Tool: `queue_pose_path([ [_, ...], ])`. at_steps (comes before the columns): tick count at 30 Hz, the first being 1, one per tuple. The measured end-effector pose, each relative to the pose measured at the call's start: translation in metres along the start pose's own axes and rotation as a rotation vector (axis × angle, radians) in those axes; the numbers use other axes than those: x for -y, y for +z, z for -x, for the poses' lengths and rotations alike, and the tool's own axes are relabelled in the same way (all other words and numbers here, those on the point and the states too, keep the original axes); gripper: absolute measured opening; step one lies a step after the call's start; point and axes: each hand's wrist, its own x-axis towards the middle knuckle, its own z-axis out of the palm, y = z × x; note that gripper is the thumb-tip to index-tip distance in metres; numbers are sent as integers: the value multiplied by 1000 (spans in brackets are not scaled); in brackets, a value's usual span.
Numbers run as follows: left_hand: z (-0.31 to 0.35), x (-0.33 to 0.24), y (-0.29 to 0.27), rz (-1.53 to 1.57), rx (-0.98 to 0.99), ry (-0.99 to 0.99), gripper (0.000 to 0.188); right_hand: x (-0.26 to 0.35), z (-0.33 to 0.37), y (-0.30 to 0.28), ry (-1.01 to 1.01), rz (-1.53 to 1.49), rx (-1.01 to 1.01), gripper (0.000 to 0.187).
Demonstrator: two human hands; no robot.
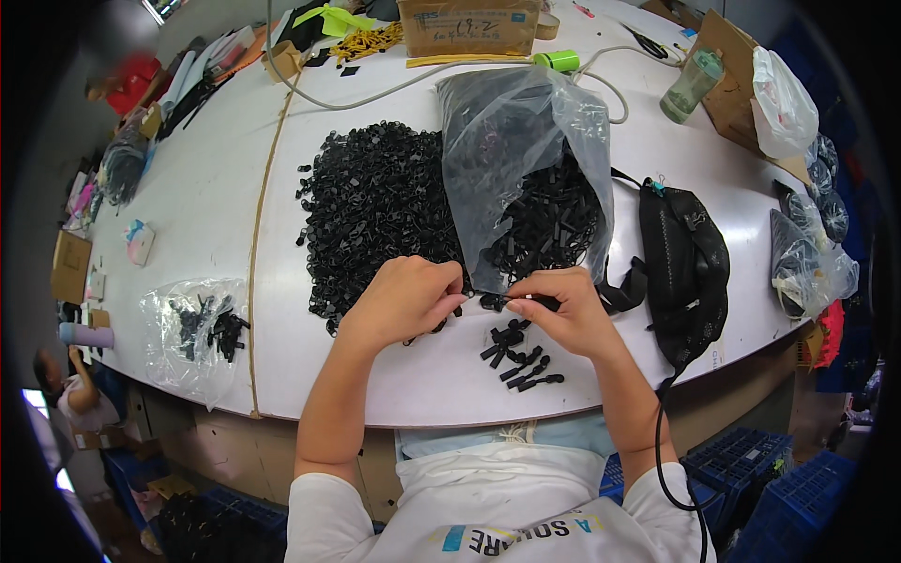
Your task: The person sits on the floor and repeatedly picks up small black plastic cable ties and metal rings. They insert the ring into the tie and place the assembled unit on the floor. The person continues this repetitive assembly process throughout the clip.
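My left hand (405, 298) rests on the white table (206, 197) at the near edge of a large pile of small black plastic parts (375, 202), its fingers closed on a part I can barely see. My right hand (561, 314) pinches a small black part (527, 300) between thumb and fingers. Both hands almost meet at the fingertips. Just below them lies a small group of finished black pieces (521, 361). A clear plastic bag (526, 159) holding more black parts lies open right behind my right hand.
A black waist bag (685, 263) lies to the right. A clear bag with a few black parts (192, 333) sits at the front left. At the back stand a cardboard box (469, 26), a green bottle (693, 84) and a grey cable (375, 94). Blue crates (770, 479) stand below.
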Motion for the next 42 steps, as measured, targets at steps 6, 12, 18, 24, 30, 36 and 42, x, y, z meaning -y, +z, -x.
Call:
queue_pose_path([
  [6, -1, 3, 0, 140, -25, -7, 12, -5, 0, 12, -182, 186, -26, 11],
  [12, 1, 0, -5, 365, 67, -79, 8, -10, 0, 25, -356, 360, -70, 11],
  [18, 1, -19, -1, 441, -12, -64, 11, -8, 4, 38, -418, 489, -73, 19],
  [24, 1, -19, 10, 348, -122, -60, 12, -8, 6, 39, -408, 570, -89, 15],
  [30, -4, -24, 30, 337, -138, -46, 12, -12, 9, 36, -384, 616, -3, 10],
  [36, -2, -29, 30, 391, -248, -33, 12, -11, 7, 41, -300, 572, -64, 11],
  [42, -2, -33, 34, 653, -328, -113, 14, 0, 8, 38, -281, 501, -260, 19],
])
